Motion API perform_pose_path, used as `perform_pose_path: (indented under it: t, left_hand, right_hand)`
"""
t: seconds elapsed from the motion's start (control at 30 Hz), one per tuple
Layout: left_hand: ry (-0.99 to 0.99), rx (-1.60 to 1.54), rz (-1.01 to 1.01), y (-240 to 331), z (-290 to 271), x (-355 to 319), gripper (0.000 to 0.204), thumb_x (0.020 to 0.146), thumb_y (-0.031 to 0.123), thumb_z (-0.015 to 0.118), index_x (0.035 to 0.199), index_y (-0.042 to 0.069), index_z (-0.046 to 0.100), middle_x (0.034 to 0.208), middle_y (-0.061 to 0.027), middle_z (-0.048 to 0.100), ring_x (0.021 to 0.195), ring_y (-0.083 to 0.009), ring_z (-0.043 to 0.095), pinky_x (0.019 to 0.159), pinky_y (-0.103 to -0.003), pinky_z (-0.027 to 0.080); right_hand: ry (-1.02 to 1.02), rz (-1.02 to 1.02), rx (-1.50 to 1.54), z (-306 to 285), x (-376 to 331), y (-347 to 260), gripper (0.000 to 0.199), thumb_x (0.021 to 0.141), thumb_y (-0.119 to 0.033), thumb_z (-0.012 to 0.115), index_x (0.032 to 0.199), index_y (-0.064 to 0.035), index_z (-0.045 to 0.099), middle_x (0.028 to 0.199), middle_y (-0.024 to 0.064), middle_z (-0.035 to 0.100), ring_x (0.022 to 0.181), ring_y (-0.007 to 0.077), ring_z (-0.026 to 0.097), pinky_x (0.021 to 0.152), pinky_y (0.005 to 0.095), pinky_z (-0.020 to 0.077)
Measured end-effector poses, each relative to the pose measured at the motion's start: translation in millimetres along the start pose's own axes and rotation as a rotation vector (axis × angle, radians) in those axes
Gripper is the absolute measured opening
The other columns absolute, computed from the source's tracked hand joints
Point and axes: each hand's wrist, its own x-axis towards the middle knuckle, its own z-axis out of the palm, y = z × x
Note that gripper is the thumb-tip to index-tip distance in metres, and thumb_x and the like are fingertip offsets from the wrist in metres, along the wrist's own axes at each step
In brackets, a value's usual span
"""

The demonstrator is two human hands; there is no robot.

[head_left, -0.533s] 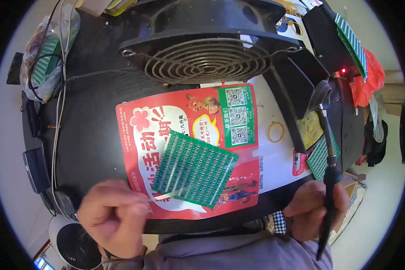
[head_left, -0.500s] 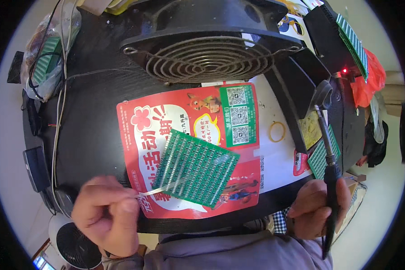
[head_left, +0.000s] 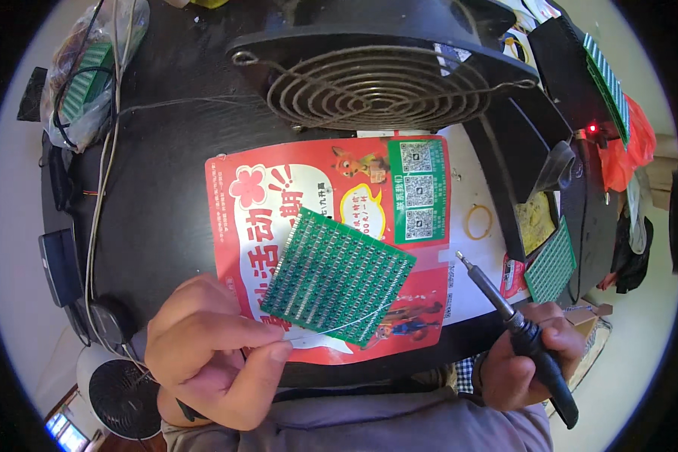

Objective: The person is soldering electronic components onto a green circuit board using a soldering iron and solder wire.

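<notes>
Dark round table [head_left: 166,226], red flyer [head_left: 279,203] at centre. Green circuit board [head_left: 337,277] lies on flyer, mid-frame. Black fan [head_left: 377,83] at top, small white fan [head_left: 120,395] lower left. Left hand [head_left: 215,350] pinches solder wire [head_left: 339,328] across the board's lower edge; right hand [head_left: 527,361] grips soldering iron [head_left: 516,324], tip clear of the board.

Green dotted circuit board [head_left: 337,277] on red leaflet [head_left: 331,248] — black-handled soldering iron [head_left: 520,331], black table [head_left: 166,196].

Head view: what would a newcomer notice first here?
The green perforated circuit board lying mid-table on a red printed flyer. The right hand holds a soldering iron, its tip aimed toward the board; the left hand pinches a thin solder wire that reaches the board's near edge. A large black fan sits behind.
</notes>
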Motion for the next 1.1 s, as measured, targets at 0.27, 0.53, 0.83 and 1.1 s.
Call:
perform_pose_path:
  t: [0.27,0.53,0.83,1.1]
  left_hand:
    - [-0.058,-0.03,-0.048,11.9,0.4,-2.5,0.014,0.062,0.007,0.065,0.074,0.006,0.058,0.069,-0.0045,0.045,0.062,-0.0176,0.042,0.059,-0.031,0.032]
    - [-0.048,-0.044,0.007,5.2,-1.0,-5.3,0.016,0.063,0.009,0.066,0.077,0.006,0.058,0.069,-0.0052,0.045,0.062,-0.0175,0.042,0.057,-0.031,0.032]
    - [-0.039,-0.069,0.072,7.3,1.1,-4.1,0.014,0.061,0.01,0.066,0.073,0.007,0.057,0.066,-0.0027,0.046,0.058,-0.0166,0.041,0.054,-0.031,0.032]
    - [-0.073,-0.103,0.093,2.8,3.1,-2.6,0.013,0.058,0.013,0.066,0.064,0.008,0.056,0.06,-0.0007,0.045,0.053,-0.0171,0.042,0.05,-0.032,0.032]
  right_hand:
    - [0.12,0.039,-0.056,-1.9,-1.4,3.2,0.051,0.087,-0.05,0.063,0.094,-0.0011,0.048,0.063,0.0048,0.042,0.054,0.0135,0.039,0.048,0.0289,0.0276]
    - [0.029,-0.136,-0.151,0.0,-15.7,4.3,0.05,0.089,-0.051,0.06,0.103,-0.0034,0.05,0.065,0.0061,0.045,0.064,0.0172,0.041,0.056,0.0309,0.0346]
    - [0.145,-0.038,0.218,14.9,-20.0,10.8,0.041,0.093,-0.04,0.049,0.103,-0.0007,0.04,0.066,0.015,0.052,0.051,0.021,0.05,0.04,0.0307,0.0395]
    - [-0.081,0.034,0.149,6.5,-34.1,-1.2,0.042,0.087,-0.042,0.063,0.091,-0.0055,0.044,0.068,0.0065,0.044,0.057,0.0165,0.046,0.049,0.0285,0.0337]
